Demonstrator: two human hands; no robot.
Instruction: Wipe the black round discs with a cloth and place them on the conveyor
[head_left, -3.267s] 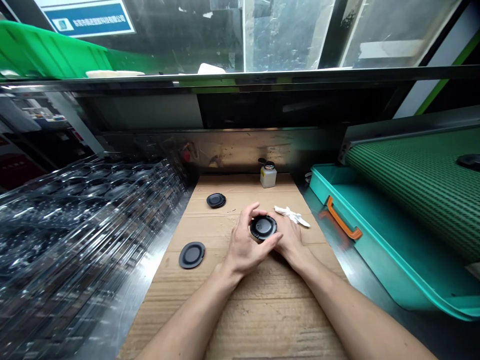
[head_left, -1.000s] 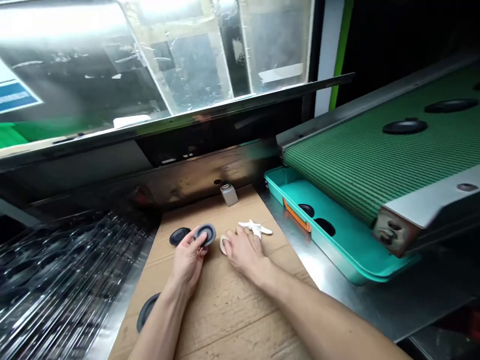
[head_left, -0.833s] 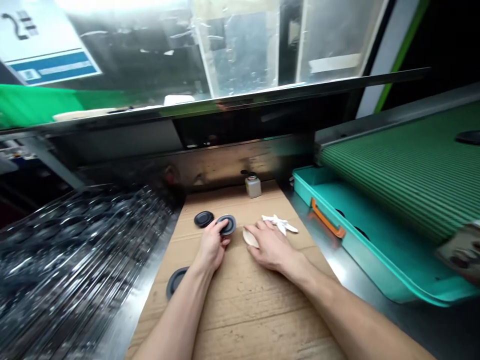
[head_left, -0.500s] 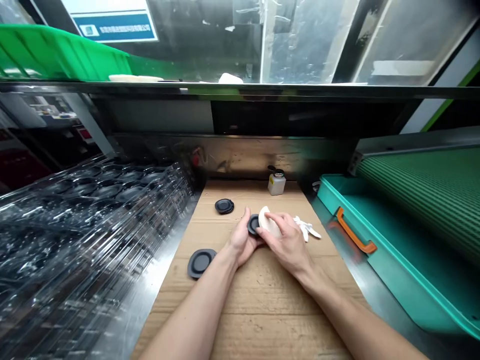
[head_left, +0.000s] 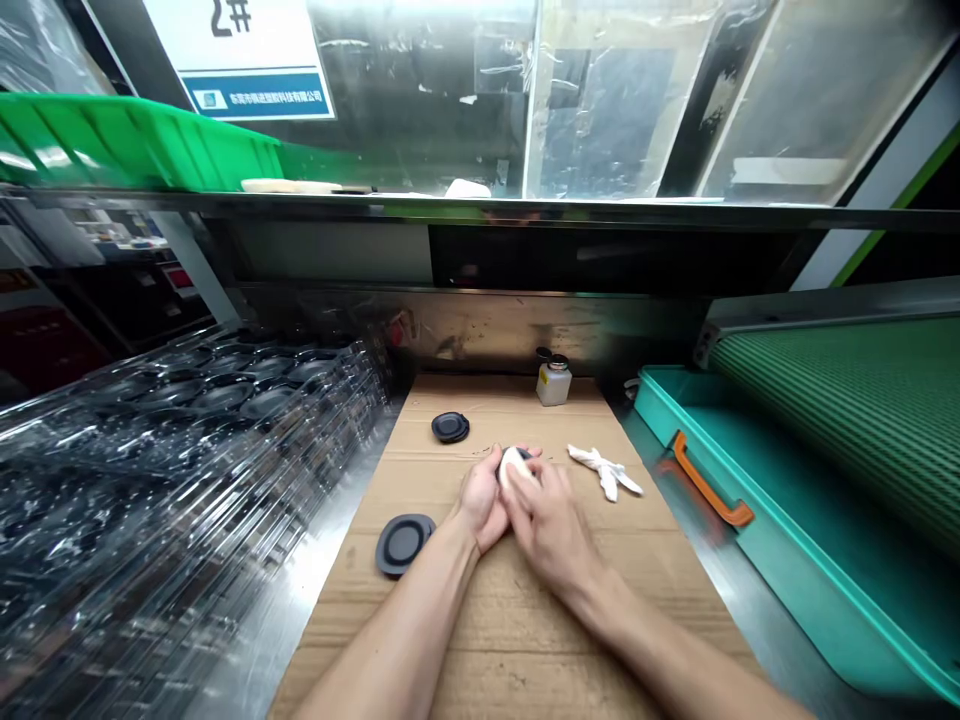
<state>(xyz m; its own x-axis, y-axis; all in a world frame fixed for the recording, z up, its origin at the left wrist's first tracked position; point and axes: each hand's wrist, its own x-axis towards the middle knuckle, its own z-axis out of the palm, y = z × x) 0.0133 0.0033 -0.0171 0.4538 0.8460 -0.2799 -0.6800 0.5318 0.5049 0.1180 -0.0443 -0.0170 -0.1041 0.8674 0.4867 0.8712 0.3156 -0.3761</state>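
Observation:
My left hand is closed round a small black round part, mostly covered now. My right hand pinches a white oval pad and presses it onto the face of that part. Both hands meet above the middle of a cardboard sheet. A flat black part with a round recess lies left of my left forearm. Farther back rests a smaller black round piece. To the right of my right hand lies a twisted white cloth.
A small bottle with a dark cap stands at the cardboard's back edge. Stacked clear plastic trays fill the left side. On the right are a teal bin with an orange handle and a green conveyor belt. A green crate sits on the shelf above.
My right hand has moved left and tilted the white pad over the black part, which is now largely hidden. The white cloth shows more fully. The camera view has tipped slightly upward.

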